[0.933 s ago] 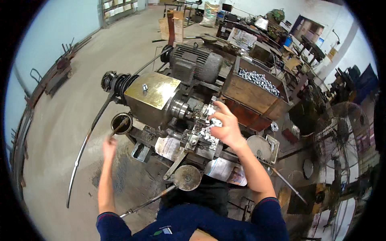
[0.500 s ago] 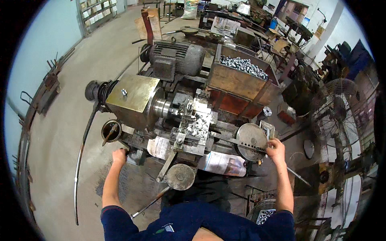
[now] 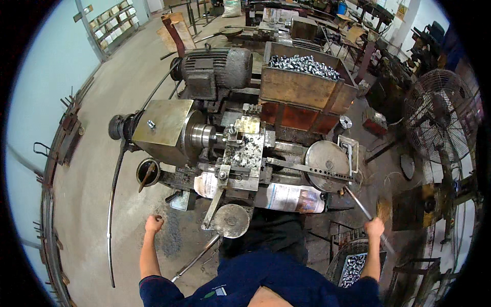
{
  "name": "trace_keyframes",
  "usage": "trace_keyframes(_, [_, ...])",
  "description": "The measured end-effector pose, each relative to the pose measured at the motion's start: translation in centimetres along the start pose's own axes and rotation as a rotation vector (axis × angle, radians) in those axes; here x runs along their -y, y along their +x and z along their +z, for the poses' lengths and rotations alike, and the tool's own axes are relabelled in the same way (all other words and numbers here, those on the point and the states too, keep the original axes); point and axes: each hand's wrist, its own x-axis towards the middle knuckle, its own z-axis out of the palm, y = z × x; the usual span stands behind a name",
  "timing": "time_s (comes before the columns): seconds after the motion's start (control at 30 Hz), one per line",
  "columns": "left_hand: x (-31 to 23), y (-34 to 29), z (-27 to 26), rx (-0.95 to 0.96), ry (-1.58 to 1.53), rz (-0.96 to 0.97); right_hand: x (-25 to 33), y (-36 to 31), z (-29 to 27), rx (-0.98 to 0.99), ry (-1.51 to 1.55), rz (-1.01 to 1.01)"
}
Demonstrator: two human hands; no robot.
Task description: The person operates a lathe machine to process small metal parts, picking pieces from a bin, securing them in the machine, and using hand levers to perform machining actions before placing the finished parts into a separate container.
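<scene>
My right hand (image 3: 374, 226) is wrapped around a long metal lever (image 3: 359, 202) that slants out from beneath the round plate (image 3: 328, 161) at the right end of the lathe. My left hand (image 3: 153, 223) hangs over the floor with its fingers curled; what they hold, if anything, is too small to make out. Nearest to it is a black pot (image 3: 141, 177) with a brush (image 3: 147, 179) in it. Between my arms, the cross slide (image 3: 240, 156) lies covered in metal chips, beside the shiny spindle chuck (image 3: 203, 136). A small metal part (image 3: 151, 124) stands on the headstock cover (image 3: 166, 120).
Behind the lathe are a motor (image 3: 217, 66) and a wooden box (image 3: 299, 89) filled with small metal parts. A second lever (image 3: 197, 259) juts toward me from a round plate (image 3: 231, 221). More parts fill a tray (image 3: 353, 270) at lower right, near a fan (image 3: 439, 120).
My right hand has dropped from the perforated bar at the round plate to the long lever. My left hand has drawn back from beside the pot, toward me.
</scene>
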Motion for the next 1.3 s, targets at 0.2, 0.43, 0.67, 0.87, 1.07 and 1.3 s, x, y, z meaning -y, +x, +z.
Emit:
trace_keyframes(0.2, [0.0,1.5,1.0,0.013,-0.315,0.029,3.4,-12.2,-1.3,0.010,0.202,-0.075])
trace_keyframes(0.43, [-5.1,2.1,-0.9,-0.083,-0.330,0.171,6.2,-16.1,-3.8,0.198,0.339,-0.018])
trace_keyframes(0.67, [-5.9,2.7,-0.3,-0.070,-0.376,0.175,6.4,-16.9,-4.1,0.163,0.323,-0.094])
trace_keyframes(0.87, [-7.5,3.7,0.9,-0.189,-0.080,0.186,5.3,-13.9,-2.4,0.164,0.179,-0.123])
trace_keyframes(1.07, [-8.6,4.5,0.9,-0.161,0.119,0.286,0.9,-3.1,-2.2,0.187,-0.080,-0.009])
trace_keyframes(1.3, [-13.5,2.7,0.8,-0.186,0.461,0.319,4.1,9.9,-4.6,0.091,-0.192,0.161])
